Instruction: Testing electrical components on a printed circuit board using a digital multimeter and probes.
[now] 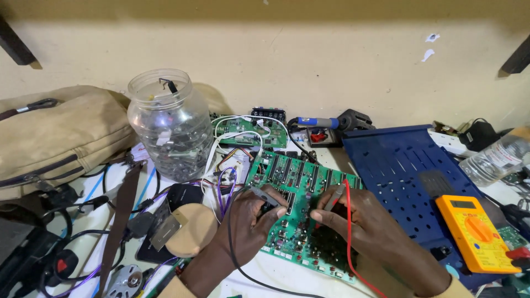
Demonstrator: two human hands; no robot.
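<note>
Head view: probing step in hand. Green circuit board (301, 212) lies flat on the table (276, 273), left of the yellow multimeter (476, 232). Left hand (248, 218), grip closed on the black probe (264, 194), right hand (353, 218) pinching the red probe (335, 197), tips on the board. Next move likely calls for steady tip contact.

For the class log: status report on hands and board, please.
Left hand holds black probe. Right hand holds red probe. Both tips on green circuit board. Nothing blocking.
</note>
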